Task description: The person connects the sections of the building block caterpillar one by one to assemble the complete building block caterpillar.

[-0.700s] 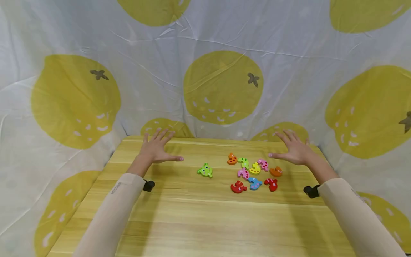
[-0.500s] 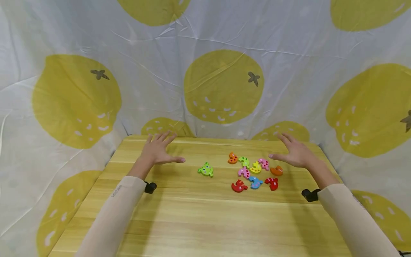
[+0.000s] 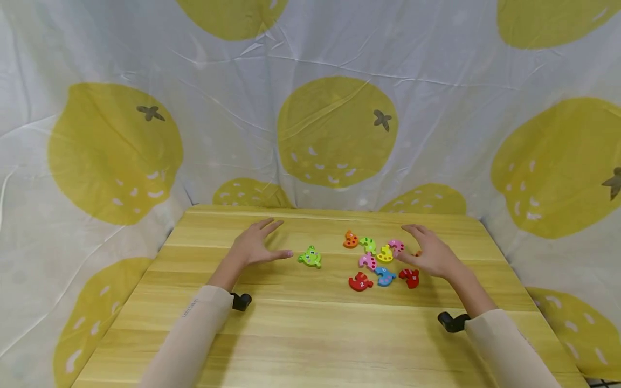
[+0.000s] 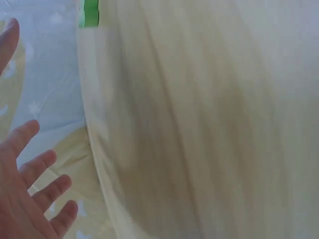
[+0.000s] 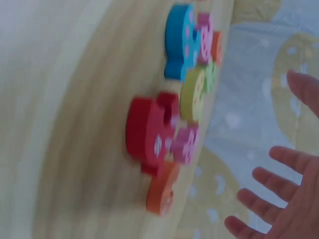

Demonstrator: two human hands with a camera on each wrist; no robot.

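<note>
Left hand point(image 3: 254, 245) and right hand point(image 3: 432, 254) hover spread and empty; the green animal-head puzzle piece point(image 3: 311, 257) lies apart from the clustered numbered puzzle pieces point(image 3: 385, 255); I judge work unstarted, every piece left.

Clearance exists between green face piece point(image 3: 311, 257) and numbered pieces point(image 3: 385, 256) — these obstruct low leftward travel of the right hand point(image 3: 433, 257).

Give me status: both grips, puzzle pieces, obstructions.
Left grip empty, near green animal-head puzzle piece. Right grip empty, mostly hiding an orange piece from head view. Numbered pieces flat on table.
</note>
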